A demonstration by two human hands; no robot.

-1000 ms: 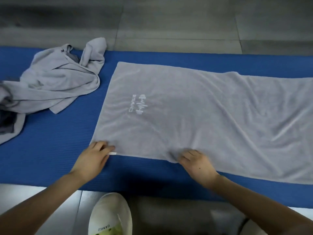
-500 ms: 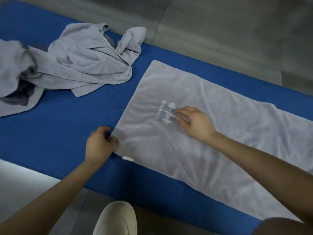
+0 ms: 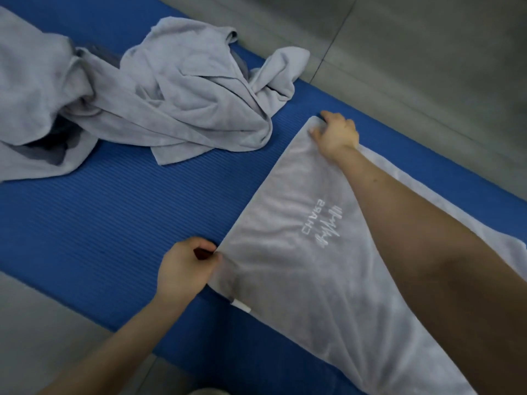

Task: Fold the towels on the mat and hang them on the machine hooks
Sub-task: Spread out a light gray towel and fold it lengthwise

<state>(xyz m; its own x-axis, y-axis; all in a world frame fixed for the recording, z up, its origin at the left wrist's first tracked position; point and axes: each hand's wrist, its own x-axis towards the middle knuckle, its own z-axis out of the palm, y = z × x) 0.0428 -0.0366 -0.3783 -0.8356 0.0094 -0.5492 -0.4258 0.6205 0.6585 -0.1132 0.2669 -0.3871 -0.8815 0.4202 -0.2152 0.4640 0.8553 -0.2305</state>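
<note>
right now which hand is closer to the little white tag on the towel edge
Left. The left hand pinches the near corner of the flat towel, just beside the white tag; the right hand grips the far corner.

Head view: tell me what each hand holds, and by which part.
Both hold the flat towel by its short end: the left hand pinches that edge close to the near corner, the right hand grips the far corner.

Curled left hand (image 3: 186, 267), outstretched right hand (image 3: 338, 135)
</note>
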